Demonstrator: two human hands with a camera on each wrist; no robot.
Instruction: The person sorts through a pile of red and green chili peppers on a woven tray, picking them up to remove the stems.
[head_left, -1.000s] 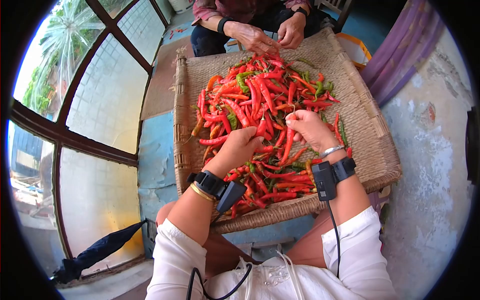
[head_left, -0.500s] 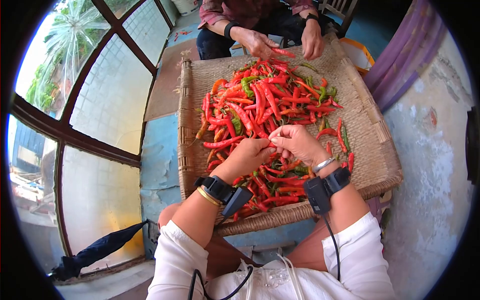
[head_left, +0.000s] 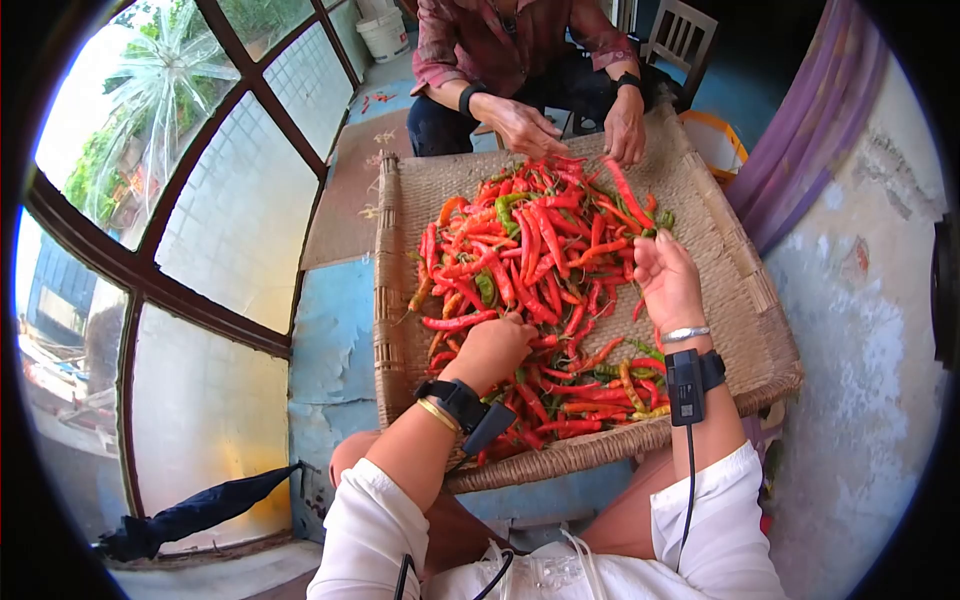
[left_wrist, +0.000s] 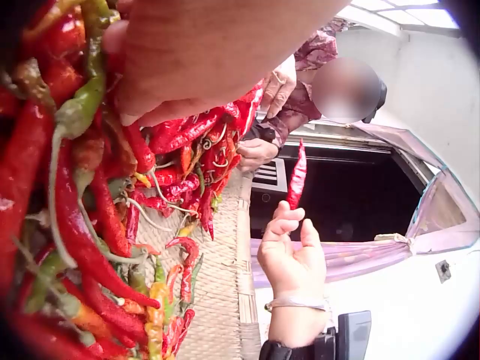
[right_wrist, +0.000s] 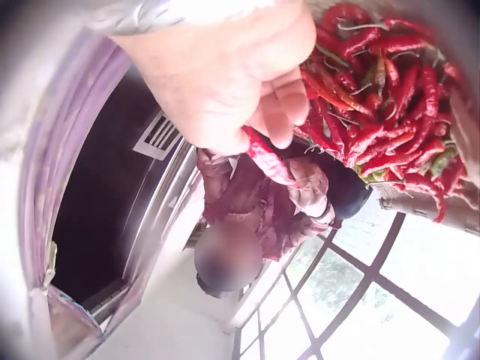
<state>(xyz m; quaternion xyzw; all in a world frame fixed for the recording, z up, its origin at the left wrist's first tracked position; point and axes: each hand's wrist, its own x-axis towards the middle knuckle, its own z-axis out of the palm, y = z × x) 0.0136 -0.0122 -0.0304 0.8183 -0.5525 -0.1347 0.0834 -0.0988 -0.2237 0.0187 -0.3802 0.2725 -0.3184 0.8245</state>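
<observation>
My right hand (head_left: 668, 285) is raised over the right side of the woven tray (head_left: 740, 290), pinching a red chili pepper (left_wrist: 298, 176) between thumb and fingers. That pepper points up and away from the hand. Lower and to the left, my left hand (head_left: 492, 352) lies against the heap of chili peppers (head_left: 530, 250), its palm side turned down. In the left wrist view a fingertip sits beside a green-stemmed pepper (left_wrist: 82, 112); the other fingertips are hidden, so I cannot tell whether they grip one. Mostly red peppers, with a few green and orange, make up the heap.
Across the tray sits another person, whose hands (head_left: 525, 130) are at the heap's far edge. Windows (head_left: 210, 210) line the left side, with a folded dark umbrella (head_left: 200, 510) below. A yellow-rimmed container (head_left: 715, 145), a purple curtain (head_left: 790, 140) and a wall (head_left: 850, 330) stand at right.
My hands have come apart. The right one has moved up and right with a red pepper, while the left has lowered onto the heap. The other person's pepper no longer shows in their hand.
</observation>
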